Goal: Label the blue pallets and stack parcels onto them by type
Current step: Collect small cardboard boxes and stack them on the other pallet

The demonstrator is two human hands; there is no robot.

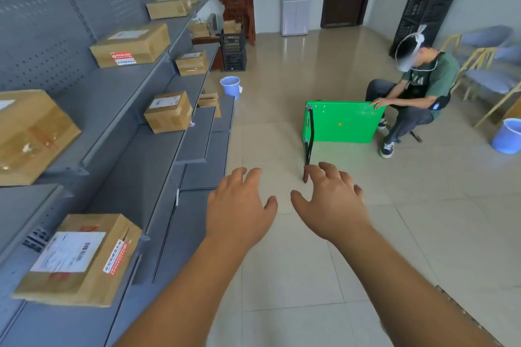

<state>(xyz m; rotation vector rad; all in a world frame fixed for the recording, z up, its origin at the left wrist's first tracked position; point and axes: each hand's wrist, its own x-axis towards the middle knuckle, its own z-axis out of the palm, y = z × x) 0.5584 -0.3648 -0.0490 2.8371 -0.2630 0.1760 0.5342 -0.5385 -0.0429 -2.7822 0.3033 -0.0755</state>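
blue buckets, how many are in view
2: one bucket on the floor past the shelving, a second bucket at the right edge beside the chairs; others may be hidden.

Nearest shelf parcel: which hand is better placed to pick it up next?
Probably left: the left hand is empty and on the shelf side, nearer the parcel; the right hand hovers farther over the floor.

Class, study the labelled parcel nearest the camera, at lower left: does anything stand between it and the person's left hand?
Nothing visible does. The left hand is open above the floor, to the right of the parcel on the grey shelf; only bare shelf lies between them. No blue pallet is in view.
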